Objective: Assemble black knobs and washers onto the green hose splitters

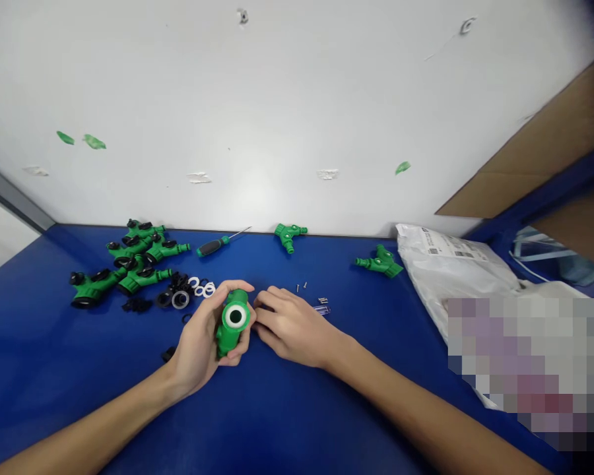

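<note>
In the head view, your left hand is curled around the green connector, whose white ring faces you. At three o'clock, your right hand is half bent; I cannot tell if it holds something. At ten o'clock lie more connectors.

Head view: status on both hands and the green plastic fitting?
Left hand wrapped around green plastic fitting, white ring in its end. Right hand alongside, any grip hidden. Small black plastic parts piled beyond left hand.
</note>
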`<state>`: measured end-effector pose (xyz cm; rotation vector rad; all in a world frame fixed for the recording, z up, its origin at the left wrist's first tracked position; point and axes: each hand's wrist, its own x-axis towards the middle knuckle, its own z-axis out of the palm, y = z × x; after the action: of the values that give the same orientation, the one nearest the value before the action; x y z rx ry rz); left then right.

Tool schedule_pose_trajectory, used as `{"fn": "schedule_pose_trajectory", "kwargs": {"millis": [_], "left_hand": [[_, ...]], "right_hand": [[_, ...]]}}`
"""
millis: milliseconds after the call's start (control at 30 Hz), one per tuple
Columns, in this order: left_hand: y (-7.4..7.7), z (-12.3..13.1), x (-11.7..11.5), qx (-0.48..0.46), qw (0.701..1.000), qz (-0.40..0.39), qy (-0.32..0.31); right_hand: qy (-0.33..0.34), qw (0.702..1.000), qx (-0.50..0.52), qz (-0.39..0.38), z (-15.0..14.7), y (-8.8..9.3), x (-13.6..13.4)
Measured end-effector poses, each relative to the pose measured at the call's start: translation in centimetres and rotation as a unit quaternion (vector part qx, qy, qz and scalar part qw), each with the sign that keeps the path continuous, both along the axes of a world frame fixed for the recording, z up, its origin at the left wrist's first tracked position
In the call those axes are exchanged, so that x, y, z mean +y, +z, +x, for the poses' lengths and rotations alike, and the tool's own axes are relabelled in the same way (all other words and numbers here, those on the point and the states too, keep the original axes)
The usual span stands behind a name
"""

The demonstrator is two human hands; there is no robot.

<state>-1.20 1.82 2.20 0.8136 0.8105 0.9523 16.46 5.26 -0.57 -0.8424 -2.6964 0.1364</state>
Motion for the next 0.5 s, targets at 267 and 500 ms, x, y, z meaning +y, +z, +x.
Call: {"fn": "schedule_pose_trajectory", "kwargs": {"millis": [267,500], "left_hand": [[-0.6,0.3,-0.1,0.065,0.994,0.033,0.079],[-0.9,0.2,-1.4,0.097,0.994,0.016,-0.046]], "right_hand": [[-0.051,0.984,0.141,-0.101,5.0,2.3,-1.6],[-0.093,0.975,0.181,-0.085,5.7,1.0,-2.2]]}}
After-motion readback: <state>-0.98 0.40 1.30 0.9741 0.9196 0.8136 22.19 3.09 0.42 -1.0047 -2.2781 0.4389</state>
